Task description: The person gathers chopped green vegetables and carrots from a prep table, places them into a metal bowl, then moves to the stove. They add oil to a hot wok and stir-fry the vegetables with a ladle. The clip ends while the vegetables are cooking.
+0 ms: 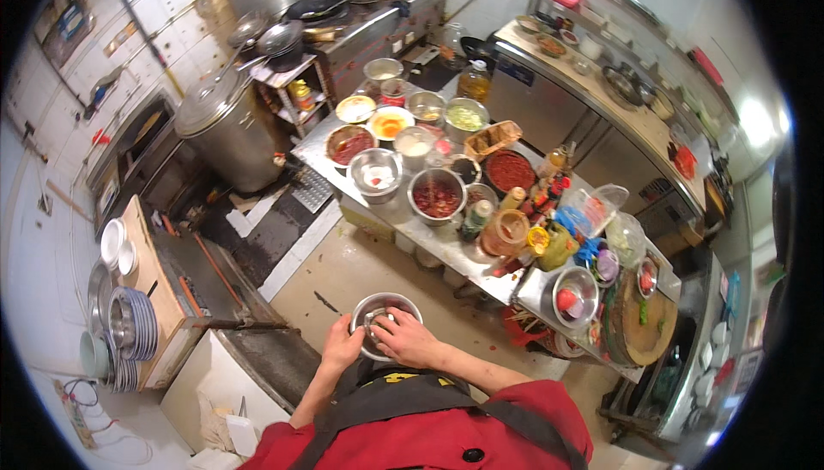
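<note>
A round stainless steel bowl is held close to my body, over the floor. My left hand grips its left rim, the thumb on the edge. My right hand reaches over the bowl with its fingers down inside; whether they hold anything is hidden. Something dark and shiny shows at the bottom, too small to name. Ahead stands a steel table bearing a steel bowl with white contents, a steel pot of dark red pieces and a pan of red paste.
A round wooden chopping board lies at the table's right end, near a steel bowl with red food. Stacked plates stand on a wooden-topped cabinet at left. A tall stockpot and a stove are farther back.
</note>
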`<state>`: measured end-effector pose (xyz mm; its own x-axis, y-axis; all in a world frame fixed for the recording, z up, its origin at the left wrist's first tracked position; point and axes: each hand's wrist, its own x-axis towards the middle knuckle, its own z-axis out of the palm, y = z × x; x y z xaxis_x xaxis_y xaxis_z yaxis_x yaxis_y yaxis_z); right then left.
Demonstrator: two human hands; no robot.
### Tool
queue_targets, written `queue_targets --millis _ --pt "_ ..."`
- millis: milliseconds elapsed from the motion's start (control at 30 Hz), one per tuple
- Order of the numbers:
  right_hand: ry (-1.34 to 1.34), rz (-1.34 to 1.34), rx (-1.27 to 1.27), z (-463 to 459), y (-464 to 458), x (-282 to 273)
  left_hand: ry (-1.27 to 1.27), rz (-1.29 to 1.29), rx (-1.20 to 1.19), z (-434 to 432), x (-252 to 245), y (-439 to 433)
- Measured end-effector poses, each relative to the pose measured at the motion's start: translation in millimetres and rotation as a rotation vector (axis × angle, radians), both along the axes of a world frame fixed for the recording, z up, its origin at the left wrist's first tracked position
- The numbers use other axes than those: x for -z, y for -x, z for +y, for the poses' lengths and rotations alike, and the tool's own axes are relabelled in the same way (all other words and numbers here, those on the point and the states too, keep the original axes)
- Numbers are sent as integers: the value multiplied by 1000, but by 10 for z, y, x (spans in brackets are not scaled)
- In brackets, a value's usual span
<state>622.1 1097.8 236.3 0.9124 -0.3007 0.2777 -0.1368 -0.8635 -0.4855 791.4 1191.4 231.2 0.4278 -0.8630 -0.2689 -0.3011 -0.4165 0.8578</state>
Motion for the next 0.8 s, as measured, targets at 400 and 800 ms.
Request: queue_targets --millis 400,800 --pt "81 -143 901 74 1432 126 -35 -59 978 -1832 -24 1519" --pt "-639 -551 1474 -288 2116 -36 -16 33 1236 -2531 -63 2358"
